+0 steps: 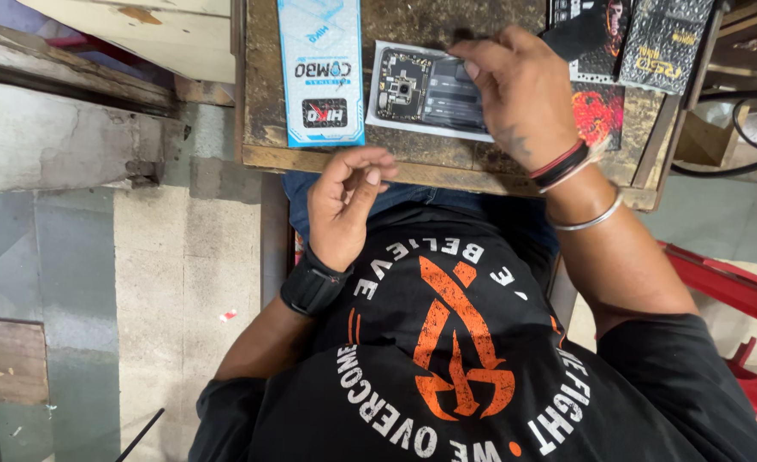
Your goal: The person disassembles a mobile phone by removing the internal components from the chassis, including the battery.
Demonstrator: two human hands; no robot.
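Item: opened phone (430,90), back cover off, circuit board and camera module exposed, lying flat on a white sheet (378,115) on the worn wooden counter (263,103).
Right hand (524,94): rested over the phone's right half, fingers (481,64) curled down and touching its upper edge; whether they pinched anything could not be told.
Left hand (344,205): hung just off the counter's near edge, fingers loosely bent, holding nothing visible.
Beside: long blue-and-white packet (320,68) to the left; dark printed packets (631,38) at the far right.
Handling note: steadying the phone against the sheet with light fingertip pressure probably suited such exposed parts best.
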